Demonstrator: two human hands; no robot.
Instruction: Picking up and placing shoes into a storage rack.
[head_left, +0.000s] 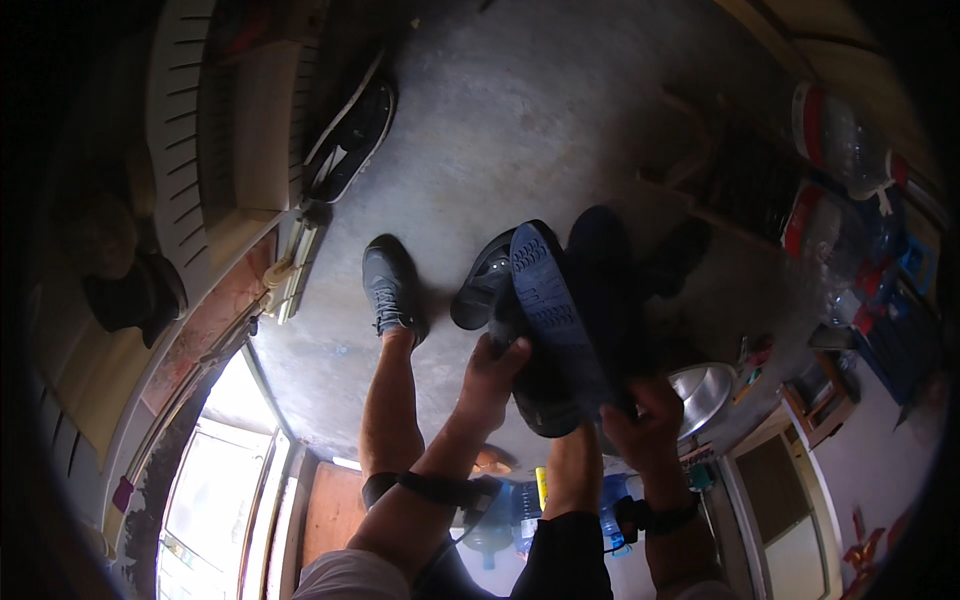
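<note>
My left hand (493, 379) grips a dark shoe (517, 337) near its end. A second dark shoe, its blue-grey patterned sole (555, 300) turned into view, is gripped at its lower end by my right hand (646, 424). The two shoes are close together and overlap in the view. Just beyond them lies a black slip-on shoe or sandal (484, 285) with small metal studs. A grey lace-up sneaker (390, 285) is on one of my feet, flat on the concrete floor (510, 135). My other foot is hidden behind the held shoes.
Large clear plastic bottles (847, 142) with red bands stand at the right, near a dark low chair or rack (750, 172). A metal basin (705, 394) is beside my right hand. At the left are a slatted white cabinet (176, 135) and an oblong black-and-white object (352, 142).
</note>
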